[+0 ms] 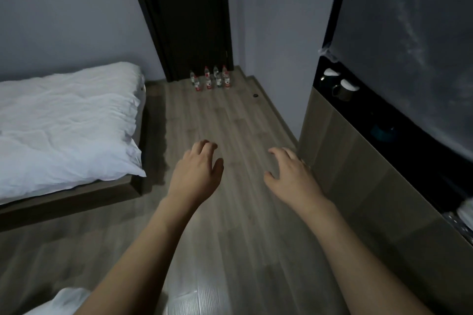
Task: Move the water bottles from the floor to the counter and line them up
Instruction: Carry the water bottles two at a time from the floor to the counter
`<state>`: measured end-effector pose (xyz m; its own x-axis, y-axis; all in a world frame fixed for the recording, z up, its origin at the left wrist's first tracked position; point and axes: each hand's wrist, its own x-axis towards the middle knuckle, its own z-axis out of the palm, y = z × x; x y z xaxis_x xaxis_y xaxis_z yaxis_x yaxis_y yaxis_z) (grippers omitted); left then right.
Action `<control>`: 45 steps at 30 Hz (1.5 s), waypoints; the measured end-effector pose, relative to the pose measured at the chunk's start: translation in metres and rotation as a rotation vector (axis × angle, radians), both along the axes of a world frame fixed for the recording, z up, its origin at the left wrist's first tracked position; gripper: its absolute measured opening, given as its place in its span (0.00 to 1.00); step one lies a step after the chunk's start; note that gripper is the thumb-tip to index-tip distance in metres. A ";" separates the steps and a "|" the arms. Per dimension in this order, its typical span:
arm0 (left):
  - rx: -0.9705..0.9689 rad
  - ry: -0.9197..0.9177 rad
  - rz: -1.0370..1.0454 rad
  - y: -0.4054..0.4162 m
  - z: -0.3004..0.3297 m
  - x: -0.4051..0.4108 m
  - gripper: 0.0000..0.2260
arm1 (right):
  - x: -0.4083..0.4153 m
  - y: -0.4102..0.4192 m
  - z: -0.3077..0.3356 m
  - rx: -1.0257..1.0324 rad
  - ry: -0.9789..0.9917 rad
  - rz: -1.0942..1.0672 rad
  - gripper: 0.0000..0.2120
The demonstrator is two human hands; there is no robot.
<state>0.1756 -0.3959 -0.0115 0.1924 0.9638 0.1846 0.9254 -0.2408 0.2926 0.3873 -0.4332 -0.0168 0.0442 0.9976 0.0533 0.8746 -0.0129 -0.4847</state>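
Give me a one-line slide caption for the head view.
Both hands, left and right, empty and outstretched toward water bottles clustered on the floor by the dark door.

water bottles (211, 79) on floor (230, 123) — hands (197, 169) empty

We've got both bare arms stretched out in front of us, palms facing down. Our left hand (197, 171) has its fingers loosely curled under, thumb out to the side, holding nothing. Our right hand (290, 174) is spread a bit wider, fingers relaxed and bent, also holding nothing.
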 end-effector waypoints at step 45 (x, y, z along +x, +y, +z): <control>0.069 -0.041 0.056 0.853 -0.004 -0.140 0.19 | -0.119 0.856 0.003 0.012 0.007 0.088 0.26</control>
<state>0.0354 0.4567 -0.0153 0.1295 0.9576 0.2575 0.9255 -0.2099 0.3152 0.2682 0.4230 -0.0143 -0.0437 0.9969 0.0656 0.8688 0.0703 -0.4901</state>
